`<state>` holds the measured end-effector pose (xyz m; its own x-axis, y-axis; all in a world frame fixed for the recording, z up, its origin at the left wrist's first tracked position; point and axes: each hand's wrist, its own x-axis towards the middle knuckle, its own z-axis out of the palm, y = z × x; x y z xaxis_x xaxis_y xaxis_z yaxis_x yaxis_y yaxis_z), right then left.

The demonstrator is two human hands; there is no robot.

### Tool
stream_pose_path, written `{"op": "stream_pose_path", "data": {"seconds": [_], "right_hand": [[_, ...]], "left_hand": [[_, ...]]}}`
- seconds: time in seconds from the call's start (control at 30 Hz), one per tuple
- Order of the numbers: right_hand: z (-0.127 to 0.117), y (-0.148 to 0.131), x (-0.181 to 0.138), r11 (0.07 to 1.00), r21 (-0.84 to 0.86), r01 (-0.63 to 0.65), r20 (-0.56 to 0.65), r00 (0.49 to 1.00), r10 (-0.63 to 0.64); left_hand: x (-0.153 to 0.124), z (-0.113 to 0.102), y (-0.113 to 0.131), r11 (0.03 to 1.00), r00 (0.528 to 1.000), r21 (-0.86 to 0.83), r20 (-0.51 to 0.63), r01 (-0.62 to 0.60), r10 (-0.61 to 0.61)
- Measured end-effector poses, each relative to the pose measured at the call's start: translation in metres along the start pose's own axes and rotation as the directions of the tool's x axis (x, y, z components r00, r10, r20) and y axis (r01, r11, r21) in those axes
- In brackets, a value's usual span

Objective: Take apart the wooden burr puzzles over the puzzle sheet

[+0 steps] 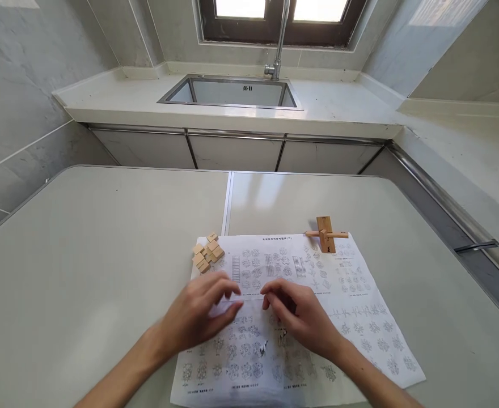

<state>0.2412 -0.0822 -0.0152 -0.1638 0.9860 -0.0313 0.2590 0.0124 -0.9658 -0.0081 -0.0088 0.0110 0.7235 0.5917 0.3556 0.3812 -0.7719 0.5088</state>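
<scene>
Now left hand (196,318), right hand (305,318) loosely spread, grasping nothing, fingertips pressing diagram sheet (360,309).

On the table (83,255) lies a printed sheet (351,294); left hand (198,317) and right hand (304,317) rest over it, fingertips nearly meeting, perhaps pinching a thin clear strip. Wooden blocks (207,252) sit at its far left corner, a wooden cross (326,233) at its far right; a sink (232,90) beyond
</scene>
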Motion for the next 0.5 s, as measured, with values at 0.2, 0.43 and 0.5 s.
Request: {"op": "stream_pose_path", "data": {"seconds": [0.2,0.43,0.5], "right_hand": [[-0.016,0.003,0.009,0.846,0.503,-0.179,-0.024,0.975,0.221],[-0.045,0.015,0.023,0.254,0.965,-0.072,-0.032,0.923,0.383],[-0.05,0.018,0.025,0.088,0.996,-0.017,-0.016,0.933,0.359]], "left_hand": [[-0.006,0.02,0.013,0.989,0.973,-0.041,0.177,-0.142,0.147],[-0.007,0.022,0.008,0.99,0.973,-0.064,0.185,-0.125,0.135],[-0.007,0.022,0.007,0.99,0.974,-0.077,0.186,-0.12,0.132]]}}
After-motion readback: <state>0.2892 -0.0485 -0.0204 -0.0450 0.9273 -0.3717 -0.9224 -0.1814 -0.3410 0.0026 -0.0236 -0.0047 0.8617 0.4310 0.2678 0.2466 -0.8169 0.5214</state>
